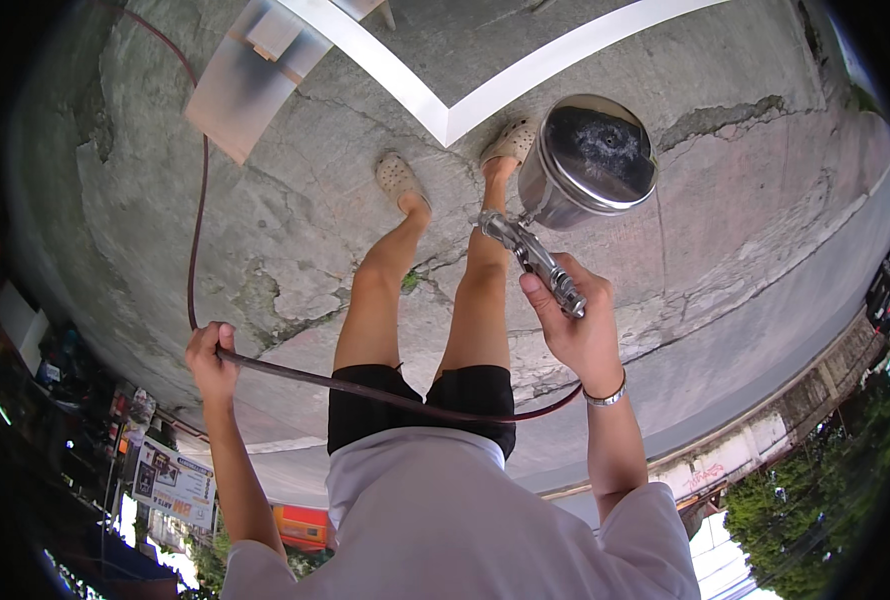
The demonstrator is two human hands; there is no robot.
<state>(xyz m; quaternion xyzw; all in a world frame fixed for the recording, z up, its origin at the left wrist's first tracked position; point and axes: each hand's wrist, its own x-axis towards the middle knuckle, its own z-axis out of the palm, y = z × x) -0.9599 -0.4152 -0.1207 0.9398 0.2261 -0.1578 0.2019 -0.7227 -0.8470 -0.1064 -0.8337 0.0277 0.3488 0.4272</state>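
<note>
My right hand [587, 318] is wrapped round a metal spray gun [533, 258], whose nozzle end points away from me and a little left. A round silver paint cup [557, 192] with a dark, spattered lid sits on the gun's right side. On the left, my left hand [212, 355] is closed on a dark red air hose [385, 392]. From there the hose sags across the front of my shorts and passes behind my right wrist; its joint with the gun is hidden. Ahead of my feet lies a white angled frame [445, 112], apart from the gun.
A board with dark overspray [250, 85] lies at the far left, bearing a small block. The hose runs past it over cracked concrete [725, 200]. My feet, in beige clogs [400, 178], stand just short of the frame's corner. A banner [173, 482] hangs at lower left.
</note>
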